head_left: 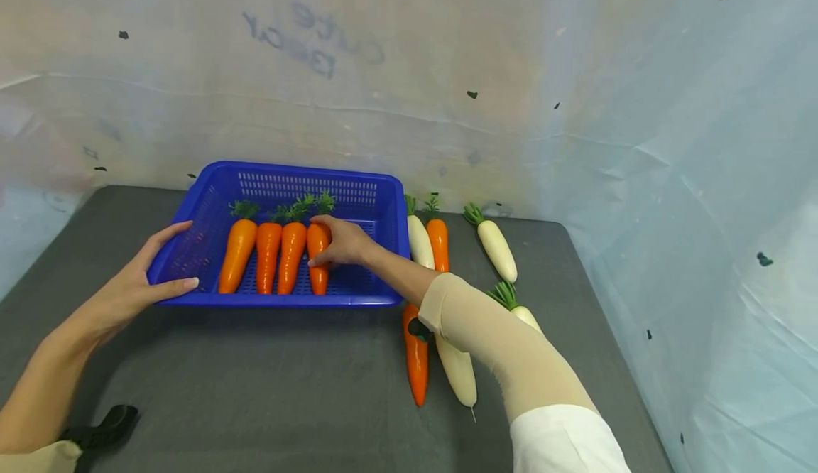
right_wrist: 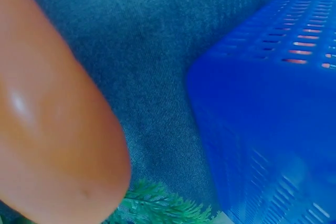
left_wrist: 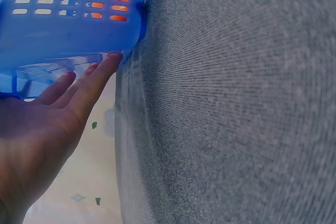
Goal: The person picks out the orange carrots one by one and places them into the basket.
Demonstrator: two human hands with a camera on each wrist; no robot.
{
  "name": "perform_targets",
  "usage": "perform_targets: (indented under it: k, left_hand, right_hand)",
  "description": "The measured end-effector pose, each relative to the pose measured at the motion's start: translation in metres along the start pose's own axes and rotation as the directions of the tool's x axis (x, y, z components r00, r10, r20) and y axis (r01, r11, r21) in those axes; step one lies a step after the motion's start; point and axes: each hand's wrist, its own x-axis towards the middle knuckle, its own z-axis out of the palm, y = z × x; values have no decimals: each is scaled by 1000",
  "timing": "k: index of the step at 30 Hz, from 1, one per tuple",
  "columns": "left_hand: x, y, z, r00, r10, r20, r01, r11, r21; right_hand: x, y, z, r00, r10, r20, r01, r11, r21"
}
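Right grip pinches carrot; left grip, spread, touches blue basket. Carrot likely light, firm, slick: hold mid-body.

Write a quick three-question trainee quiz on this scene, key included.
1. Count: How many carrots are in the blue basket, including the one being gripped?
2. True or false: The left hand touches the left end of the basket.
3. Multiple choice: What does the right hand grip?
A) A white radish
B) The rightmost carrot in the basket
C) The far rim of the basket

Key: 1. Four; 2. True; 3. B
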Motion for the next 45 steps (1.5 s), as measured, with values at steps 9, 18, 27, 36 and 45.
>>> perform_targets:
  k: [9, 18, 27, 36, 45]
  left_hand:
    - [-2, -4, 0, 1000, -2, -4, 2, 1000, -1]
    - [-4, -6, 1, 1000, -24, -1, 24, 1000, -7]
    - [-3, -3, 2, 999, -33, 7, 33, 999, -16]
    - [-2, -2, 1, 1000, -16, 11, 16, 999, -30]
    - [0, 1, 1, 1000, -12, 0, 12, 1000, -23]
  right_hand:
    - [-3, -1, -1, 999, 13, 46, -22, 978, 207]
    - [-11, 0, -11, 1000, 0, 16, -4, 974, 228]
    - [-23, 7, -36, 992, -96, -80, 117, 944, 310]
    - [-40, 15, -65, 963, -202, -181, 262, 861, 435]
    - [-61, 34, -89, 957, -198, -211, 278, 836, 474]
